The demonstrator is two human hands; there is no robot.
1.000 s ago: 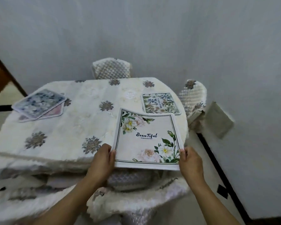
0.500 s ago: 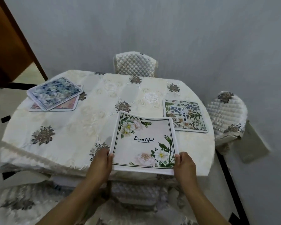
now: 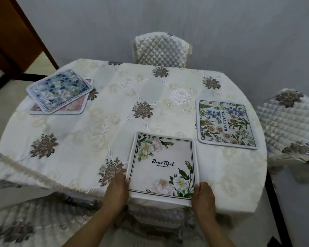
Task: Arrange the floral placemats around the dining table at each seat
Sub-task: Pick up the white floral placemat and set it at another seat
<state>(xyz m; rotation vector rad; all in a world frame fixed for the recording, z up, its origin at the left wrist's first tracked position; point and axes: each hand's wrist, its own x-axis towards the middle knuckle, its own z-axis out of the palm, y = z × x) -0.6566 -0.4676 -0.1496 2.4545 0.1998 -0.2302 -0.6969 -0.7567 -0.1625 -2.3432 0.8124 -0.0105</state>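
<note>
A white placemat with white flowers and the word "BeauTiful" (image 3: 163, 165) lies at the near edge of the round table (image 3: 82, 139). My left hand (image 3: 117, 190) grips its near left corner and my right hand (image 3: 203, 197) grips its near right corner. A second placemat with blue and yellow flowers (image 3: 225, 124) lies flat at the right seat. At the far left, a blue floral placemat (image 3: 61, 90) rests on top of a pink one (image 3: 73, 108).
A cream embroidered cloth covers the table. Quilted chairs stand at the far side (image 3: 161, 49), at the right (image 3: 291, 125) and just below my hands (image 3: 155, 220). A brown wooden door frame (image 3: 12, 38) is at the upper left. A grey wall runs close behind.
The view has risen and shifted left over the table. The white placemat, which was lifted and curled, has come down flat on the near edge, still held by both hands.
</note>
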